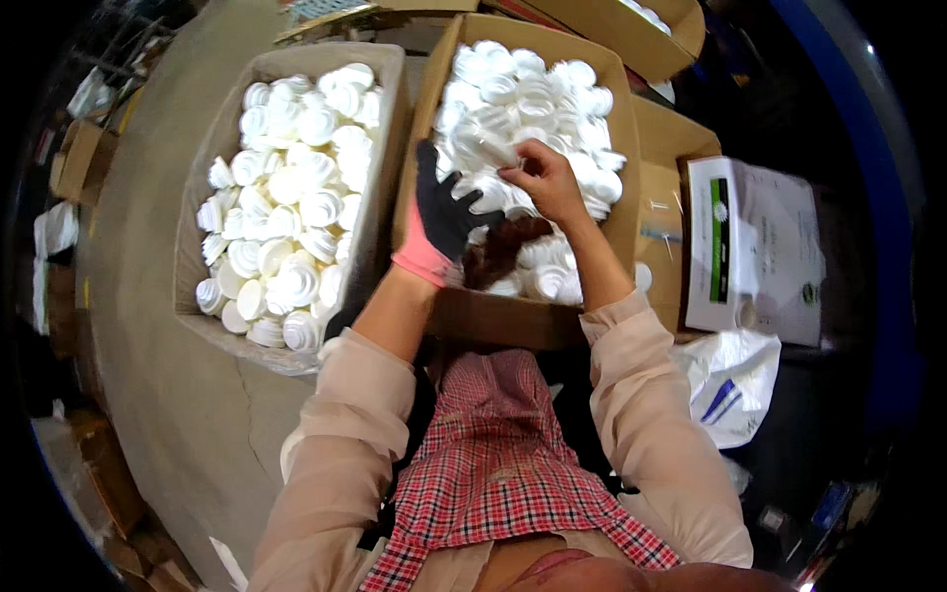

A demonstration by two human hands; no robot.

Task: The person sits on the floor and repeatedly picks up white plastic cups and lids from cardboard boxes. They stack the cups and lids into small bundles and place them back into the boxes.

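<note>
A cardboard box (pixel 623 118) in front of me is full of white round plastic parts (pixel 538 99) with stepped rings. Over its near left side, my left hand (pixel 444 212), in a black and pink glove, has its thumb and fingers spread, with nothing visible in its grasp. My bare right hand (pixel 548 181) is above the middle of the pile, thumb and forefinger pinched at a pale, blurred plastic part (pixel 485 146). Between my wrists, a dark reddish-brown tuft (pixel 503 254) covers some of the parts; what it is I cannot make out.
On the left stands a second, plastic-lined box (pixel 187 266) filled with similar white parts. To the right are another open carton (pixel 671 128), a white box with a green stripe (pixel 760 247) and a white bag (pixel 735 385). More cartons (pixel 84 163) line the far left.
</note>
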